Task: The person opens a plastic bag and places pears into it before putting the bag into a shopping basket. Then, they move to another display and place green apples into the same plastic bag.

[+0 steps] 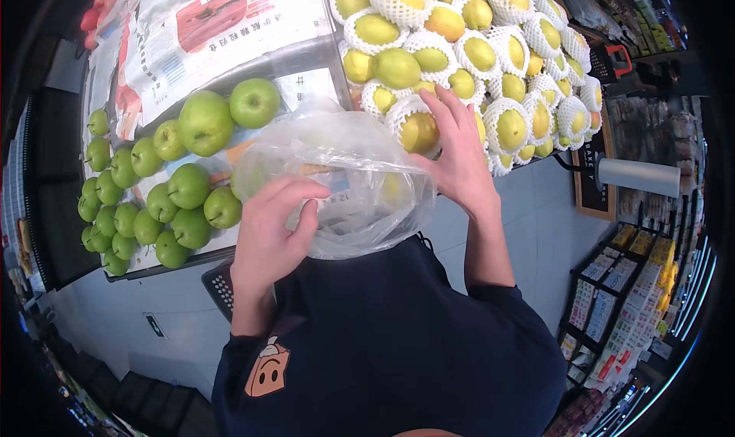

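A clear plastic bag hangs wide in front of my body, its mouth spread. My left hand pinches the bag's near left edge between thumb and fingers. On the other side, my right hand has its fingers stretched out and apart. Its thumb lies at the bag's right rim, and its fingertips reach beside a yellow fruit in a white foam net at the front of the pile. A yellowish patch shows through the bag's right part.
Green apples stand in rows on the left of the display. Newspaper covers the board behind them. Yellow-green fruit in foam nets fills the right side. A roll juts out at right, above packaged goods on a shelf rack.
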`<state>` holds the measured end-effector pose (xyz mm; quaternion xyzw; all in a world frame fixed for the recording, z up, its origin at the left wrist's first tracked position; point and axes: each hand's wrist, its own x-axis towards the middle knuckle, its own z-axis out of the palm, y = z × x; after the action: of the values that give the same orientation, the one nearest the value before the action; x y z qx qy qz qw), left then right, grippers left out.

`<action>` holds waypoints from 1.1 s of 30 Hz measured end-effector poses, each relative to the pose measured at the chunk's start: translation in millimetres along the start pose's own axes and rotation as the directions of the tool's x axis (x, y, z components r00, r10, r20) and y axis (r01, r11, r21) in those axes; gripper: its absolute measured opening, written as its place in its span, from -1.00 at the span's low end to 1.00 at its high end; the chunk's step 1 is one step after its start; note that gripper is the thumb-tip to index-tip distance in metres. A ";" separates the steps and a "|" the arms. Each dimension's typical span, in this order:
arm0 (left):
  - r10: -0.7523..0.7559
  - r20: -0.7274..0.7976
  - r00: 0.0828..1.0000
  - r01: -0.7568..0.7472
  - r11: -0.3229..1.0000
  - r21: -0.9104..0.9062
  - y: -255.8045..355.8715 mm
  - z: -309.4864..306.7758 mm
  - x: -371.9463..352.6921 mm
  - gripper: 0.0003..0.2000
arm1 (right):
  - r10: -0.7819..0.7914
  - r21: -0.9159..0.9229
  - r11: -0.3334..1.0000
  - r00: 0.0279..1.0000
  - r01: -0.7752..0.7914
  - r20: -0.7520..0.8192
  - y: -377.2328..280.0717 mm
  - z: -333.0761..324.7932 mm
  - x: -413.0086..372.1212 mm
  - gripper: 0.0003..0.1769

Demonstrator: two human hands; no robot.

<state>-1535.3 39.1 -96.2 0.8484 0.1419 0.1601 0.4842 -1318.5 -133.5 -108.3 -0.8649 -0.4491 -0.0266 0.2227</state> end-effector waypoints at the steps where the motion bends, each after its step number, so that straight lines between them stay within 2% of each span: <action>1: -0.005 0.039 0.999 0.003 1.000 0.031 -0.9 3.3 2.7 -0.78 | -0.048 0.108 0.992 0.994 0.059 -0.103 -3.9 -6.9 -0.1 -0.28; 3: -0.044 0.099 0.994 0.028 0.987 0.156 -5.2 8.5 6.7 -0.74 | -0.100 0.301 0.932 0.943 0.200 -0.316 -14.4 -22.1 -1.4 -0.42; 5: -0.112 0.140 0.984 0.058 0.938 0.340 -12.9 14.8 9.9 -0.64 | -0.289 0.501 0.796 0.940 0.340 -0.179 -37.7 -37.5 -8.2 -0.59; 6: -0.040 0.078 0.996 0.009 0.933 0.359 -20.4 20.7 12.7 -0.59 | -0.388 0.597 0.704 0.913 0.384 -0.130 -47.5 -38.2 -9.6 -0.66; 8: 0.117 -0.039 0.992 -0.091 0.909 0.407 -37.1 31.7 20.9 -0.50 | -0.428 0.548 0.773 0.900 0.319 0.080 -63.8 -13.0 -7.2 -0.65; 9: 0.088 -0.058 0.994 -0.055 0.902 0.428 -40.3 33.3 25.8 -0.43 | -0.438 0.515 0.806 0.880 0.292 0.186 -67.8 0.7 -6.1 -0.64; 12: -0.005 -0.099 0.995 0.050 0.887 0.459 -44.8 36.2 38.1 -0.27 | -0.243 0.229 0.957 0.924 0.179 0.296 -58.3 35.2 2.4 -0.73; 13: -0.038 -0.089 0.995 0.074 0.888 0.454 -45.5 36.1 41.8 -0.24 | -0.235 0.136 0.970 0.913 0.200 0.334 -51.2 43.9 3.9 -0.65; 16: -0.113 -0.054 0.992 0.126 0.877 0.463 -49.3 41.3 53.3 -0.21 | -0.198 0.150 0.975 0.949 0.165 0.245 -53.1 43.9 9.7 -0.58; 17: -0.133 -0.041 0.990 0.136 0.872 0.471 -51.4 44.1 56.7 -0.21 | -0.174 0.142 0.980 0.945 0.139 0.279 -52.1 45.4 11.4 -0.53; 20: -0.052 -0.122 0.991 0.106 0.862 0.495 -64.0 55.8 60.7 -0.20 | -0.124 0.131 0.988 0.936 0.085 0.330 -49.9 47.4 15.2 -0.42; 23: -0.080 -0.096 0.992 0.118 0.854 0.506 -65.2 52.7 65.1 -0.22 | -0.132 0.153 0.984 0.944 0.088 0.302 -51.9 44.2 16.4 -0.37; 26: -0.199 -0.007 0.980 0.189 0.920 0.344 -50.4 33.9 62.2 -0.17 | -0.139 0.177 0.980 0.944 0.089 0.301 -51.8 40.8 15.6 -0.30; 29: -0.222 -0.043 0.974 0.226 0.955 0.191 -44.8 16.7 35.3 -0.08 | -0.143 0.251 0.966 0.928 0.056 0.343 -53.8 32.4 16.2 -0.22; 31: -0.254 -0.007 0.967 0.254 0.967 0.000 -41.7 5.9 21.9 -0.03 | -0.155 0.303 0.952 0.914 0.038 0.374 -56.9 26.4 14.3 -0.17; 33: -0.261 0.021 0.965 0.259 0.943 -0.209 -47.1 -2.0 10.5 0.00 | -0.217 0.347 0.933 0.921 0.098 0.323 -61.1 26.3 9.3 -0.14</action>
<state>-1530.6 67.9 -134.7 0.7657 0.2366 0.1119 0.5876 -1365.2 -85.3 -107.5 -0.7673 -0.5492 0.1863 0.2738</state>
